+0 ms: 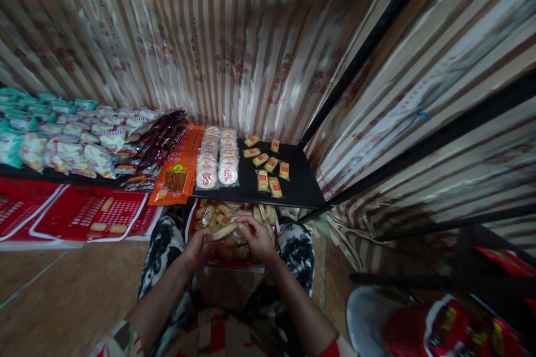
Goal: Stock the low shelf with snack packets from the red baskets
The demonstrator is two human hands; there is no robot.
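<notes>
My left hand [199, 247] and my right hand [258, 241] grip a long pale strip [225, 230] between them, one at each end. It looks like the edge of a snack wrapper, but its exact kind is unclear in the dim light. Both hands are above a red basket [191, 221] between my knees. Wrapped snacks [218, 213] fill the basket, partly hidden by my hands. On the black shelf [299, 192] just beyond, several small yellow packets [263, 180] lie scattered beside two rows of round white packaged crackers [228, 173].
Left along the shelf are an orange snack bag [176, 181], dark red packets [161, 142], and white and green packets. Red baskets [84, 209] stand below. Black poles [360, 61] slant along the striped curtain [251, 39] at right, near a red-and-white container [402, 326].
</notes>
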